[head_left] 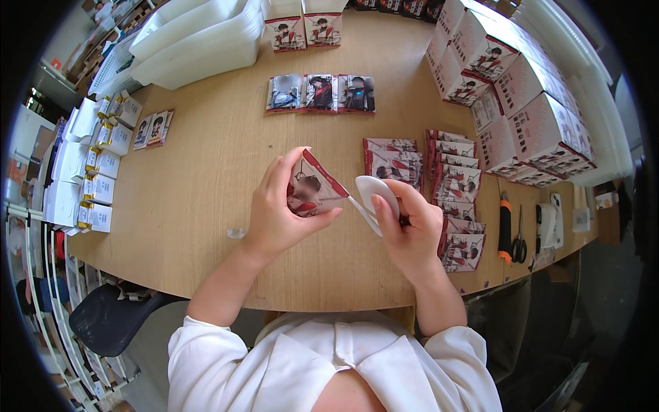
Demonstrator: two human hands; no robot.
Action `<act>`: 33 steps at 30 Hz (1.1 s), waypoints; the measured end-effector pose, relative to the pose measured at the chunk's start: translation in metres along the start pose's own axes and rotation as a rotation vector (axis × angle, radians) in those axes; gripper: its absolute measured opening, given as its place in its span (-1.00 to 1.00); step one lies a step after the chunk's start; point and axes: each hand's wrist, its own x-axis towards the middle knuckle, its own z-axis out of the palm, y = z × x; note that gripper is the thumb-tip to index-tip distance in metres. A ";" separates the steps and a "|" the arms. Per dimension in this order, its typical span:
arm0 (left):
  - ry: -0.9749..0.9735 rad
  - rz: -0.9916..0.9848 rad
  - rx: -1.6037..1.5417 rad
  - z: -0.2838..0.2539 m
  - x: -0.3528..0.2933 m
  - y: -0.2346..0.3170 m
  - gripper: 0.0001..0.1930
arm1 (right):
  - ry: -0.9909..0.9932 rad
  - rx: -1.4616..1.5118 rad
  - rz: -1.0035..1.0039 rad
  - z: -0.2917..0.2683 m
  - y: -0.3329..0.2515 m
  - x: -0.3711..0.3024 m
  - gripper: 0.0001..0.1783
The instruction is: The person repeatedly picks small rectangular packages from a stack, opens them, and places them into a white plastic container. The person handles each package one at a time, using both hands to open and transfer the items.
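Note:
My left hand is closed on a white-and-red illustrated packet, thumb and fingers at its edges. The packet is tilted in front of my chest, above the table. My right hand grips a smooth, white, rounded object between thumb and fingers; I cannot tell its kind. A narrow white strip slants from the packet's lower right corner toward my right hand. Whether it belongs to the packet or to the white object cannot be made out. Rows of similar packets lie to the right of my right hand.
Three picture cards lie in a row beyond my hands. White boxes are stacked at the right, near scissors and an orange-black tool. Small white boxes line the left edge. White bins stand far left.

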 end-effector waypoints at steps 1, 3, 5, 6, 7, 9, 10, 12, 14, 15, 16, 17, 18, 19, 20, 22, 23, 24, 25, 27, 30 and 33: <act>0.010 0.088 0.047 -0.002 0.003 -0.003 -0.17 | -0.009 0.000 -0.001 -0.001 0.000 0.001 -0.81; -0.048 0.044 -0.119 -0.006 0.005 -0.004 -0.21 | -0.029 0.001 -0.005 -0.004 -0.001 0.002 -0.81; -0.182 -0.225 -0.540 -0.013 0.006 0.001 -0.27 | -0.039 0.069 0.056 -0.009 0.000 0.005 -0.82; -0.260 -0.250 -0.645 -0.017 0.008 -0.005 -0.34 | -0.045 0.103 0.087 -0.011 0.001 0.005 -0.82; -0.335 -0.268 -0.747 -0.023 0.012 -0.013 -0.42 | -0.057 0.131 0.084 -0.012 0.001 0.006 -0.82; -0.465 -0.317 -0.880 -0.026 0.011 -0.023 -0.55 | -0.081 0.188 0.078 -0.014 0.001 0.005 -0.82; -0.513 -0.349 -0.910 -0.025 0.006 -0.027 -0.61 | -0.120 0.203 0.081 -0.016 -0.004 0.007 -0.84; -0.526 -0.365 -1.014 -0.021 -0.003 -0.027 -0.77 | -0.135 0.247 0.092 -0.017 -0.003 0.008 -0.85; -0.623 -0.380 -1.065 -0.028 0.003 -0.017 -0.76 | -0.209 0.310 0.120 -0.024 0.001 0.008 -0.89; -0.673 -0.388 -1.090 -0.030 0.006 -0.013 -0.75 | -0.259 0.287 0.123 -0.027 0.000 0.010 -0.90; -0.687 -0.365 -1.040 -0.030 0.004 -0.017 -0.74 | -0.309 0.266 0.131 -0.030 -0.001 0.012 -0.90; -0.704 -0.380 -1.029 -0.030 0.004 -0.016 -0.74 | -0.359 0.244 0.139 -0.031 -0.002 0.013 -0.91; -0.722 -0.396 -1.019 -0.031 0.005 -0.015 -0.74 | -0.361 0.200 0.102 -0.030 -0.002 0.014 -0.91; -0.745 -0.412 -1.013 -0.030 0.006 -0.014 -0.75 | -0.357 0.178 0.062 -0.029 0.000 0.014 -0.90; -0.746 -0.411 -0.975 -0.030 0.006 -0.012 -0.76 | -0.352 0.157 0.021 -0.028 0.001 0.014 -0.90; -0.747 -0.408 -0.901 -0.031 0.005 -0.008 -0.80 | -0.342 0.130 -0.030 -0.028 0.003 0.014 -0.90; -0.740 -0.382 -0.877 -0.032 0.006 -0.006 -0.80 | -0.339 0.130 -0.034 -0.028 0.004 0.015 -0.90; -0.733 -0.356 -0.852 -0.033 0.006 -0.004 -0.80 | -0.335 0.131 -0.039 -0.027 0.004 0.015 -0.90; -0.723 -0.331 -0.825 -0.034 0.006 -0.003 -0.79 | -0.332 0.134 -0.045 -0.027 0.003 0.015 -0.90; -0.736 -0.349 -0.857 -0.033 0.006 -0.001 -0.79 | -0.341 0.114 -0.041 -0.028 0.002 0.016 -0.91; -0.771 -0.357 -0.873 -0.032 0.004 -0.002 -0.79 | -0.341 0.111 -0.054 -0.028 0.002 0.016 -0.92; -0.790 -0.314 -0.851 -0.027 0.002 -0.003 -0.79 | -0.328 0.135 -0.053 -0.025 0.002 0.014 -0.92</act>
